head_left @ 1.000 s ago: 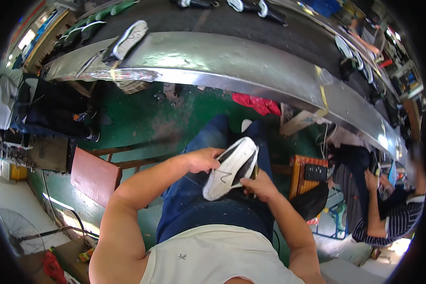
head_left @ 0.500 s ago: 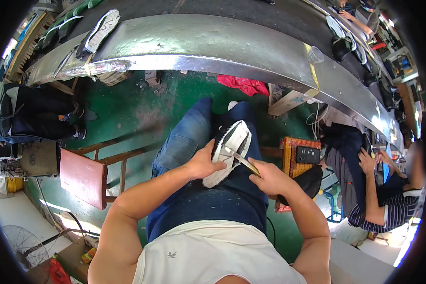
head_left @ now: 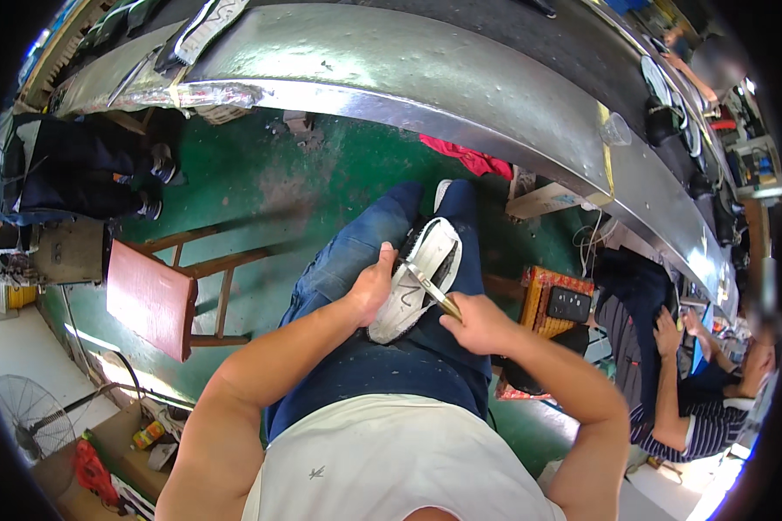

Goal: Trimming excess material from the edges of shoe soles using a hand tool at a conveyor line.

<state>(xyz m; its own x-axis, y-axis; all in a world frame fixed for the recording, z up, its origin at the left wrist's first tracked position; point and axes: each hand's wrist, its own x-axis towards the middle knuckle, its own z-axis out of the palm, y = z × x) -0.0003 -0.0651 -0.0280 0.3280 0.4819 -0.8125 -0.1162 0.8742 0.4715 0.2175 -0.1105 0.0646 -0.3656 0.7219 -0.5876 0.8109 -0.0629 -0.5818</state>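
Observation:
Across my lap lies a shoe [head_left: 397,304], bottom up, with a whitish underside and dark edges. A dark curved mark shows near its middle. My left hand [head_left: 375,282] grips its left side, thumb pointing up along the edge and fingers out of sight behind it. In my right hand [head_left: 480,323] is a slim metal hand tool [head_left: 432,291] with a brass-coloured handle. Its silver end rests against or just over the underside; I cannot tell which, nor its exact kind. My fingers are wrapped round the handle.
Ahead runs a metal-edged bench [head_left: 365,52] with a dark belt, another upturned shoe [head_left: 204,33] and a clear cup [head_left: 615,129]. A stool [head_left: 152,300] stands left, a patterned box [head_left: 534,304] with a black phone-like object [head_left: 570,305] right. A co-worker [head_left: 669,391] sits beyond it.
My view has shifted, so the bench sits higher. The tool's silver end has moved toward the shoe's left edge, and my left thumb has risen from the underside to point upward.

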